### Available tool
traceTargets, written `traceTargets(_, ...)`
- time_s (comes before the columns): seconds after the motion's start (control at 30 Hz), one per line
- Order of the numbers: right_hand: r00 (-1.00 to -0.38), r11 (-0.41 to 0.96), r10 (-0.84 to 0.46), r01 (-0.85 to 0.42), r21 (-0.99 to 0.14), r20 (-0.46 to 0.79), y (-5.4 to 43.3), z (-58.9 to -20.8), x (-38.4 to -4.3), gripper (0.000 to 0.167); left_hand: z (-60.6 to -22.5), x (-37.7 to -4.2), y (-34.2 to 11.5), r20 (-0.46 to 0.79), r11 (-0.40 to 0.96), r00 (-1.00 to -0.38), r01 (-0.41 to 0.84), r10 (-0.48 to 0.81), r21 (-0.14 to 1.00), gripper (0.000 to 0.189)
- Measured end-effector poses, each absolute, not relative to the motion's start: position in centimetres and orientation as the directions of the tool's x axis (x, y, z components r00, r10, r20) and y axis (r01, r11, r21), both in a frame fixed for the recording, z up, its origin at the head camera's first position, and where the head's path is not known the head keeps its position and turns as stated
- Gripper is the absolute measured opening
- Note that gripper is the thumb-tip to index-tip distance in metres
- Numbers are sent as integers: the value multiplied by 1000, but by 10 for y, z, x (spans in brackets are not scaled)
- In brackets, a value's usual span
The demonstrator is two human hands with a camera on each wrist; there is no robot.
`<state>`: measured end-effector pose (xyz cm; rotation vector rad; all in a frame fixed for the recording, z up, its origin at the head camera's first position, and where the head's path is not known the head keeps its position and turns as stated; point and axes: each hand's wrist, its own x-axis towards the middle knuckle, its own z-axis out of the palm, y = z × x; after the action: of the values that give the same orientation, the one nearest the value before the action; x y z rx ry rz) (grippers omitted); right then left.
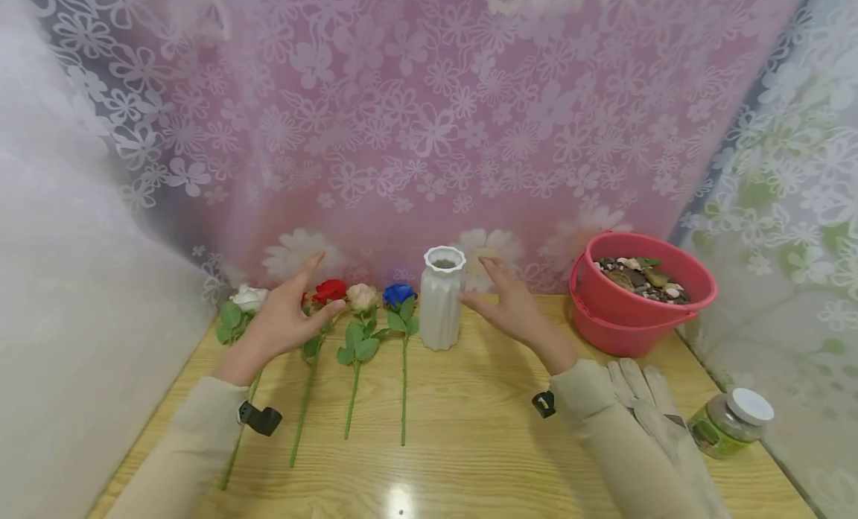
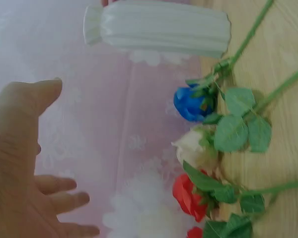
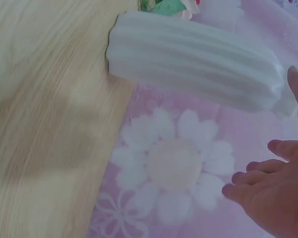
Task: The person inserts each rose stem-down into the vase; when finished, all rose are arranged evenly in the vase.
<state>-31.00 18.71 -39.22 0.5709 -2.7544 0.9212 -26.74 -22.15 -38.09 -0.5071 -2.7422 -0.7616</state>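
A white ribbed vase [image 1: 440, 310] with a scalloped rim stands upright on the table. My right hand [image 1: 509, 303] is just right of it, fingers extended; its thumb overlaps the vase's neck in the right wrist view, and I cannot tell whether they touch. Over the roses at left hovers my left hand [image 1: 288, 310], its thumb and fingers spread, holding nothing. Left of the vase lie a blue rose [image 1: 400, 294], a cream rose [image 1: 362, 297], a red rose [image 1: 331, 290] and a white rose [image 1: 249, 298]. More red petals [image 2: 194, 232] show at the left wrist view's lower edge.
Stacked pink buckets [image 1: 623, 333] stand at the back right, the upper holding pebbles [image 1: 643, 279]. Pale gloves [image 1: 660, 407] lie under my right forearm, beside a white-lidded jar [image 1: 731, 424]. A floral curtain [image 1: 429, 132] hangs behind the wooden table [image 1: 482, 444].
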Motion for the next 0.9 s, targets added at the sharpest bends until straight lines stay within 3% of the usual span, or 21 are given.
traceTargets(0.23, -916, 668, -286, -401, -627, 282, 171, -399, -318, 93, -392, -257, -244, 371, 743, -908, 384, 196, 548, 83)
traceTargets(0.5, -914, 599, -263, -405, -690, 308, 154, -405, -322, 85, -405, -242, -270, 320, 673, -938, 325, 136, 665, 66)
traceTargets(0.73, -928, 564, -202, -371, -738, 312, 145, -408, -322, 85, -424, -232, -299, 306, 674, -949, 273, 72, 687, 55)
traceTargets(0.9, -933, 457, -210, -358, -814, 292, 144, -408, -322, 85, -428, -222, -315, 269, 691, -963, 211, 25, 692, 55)
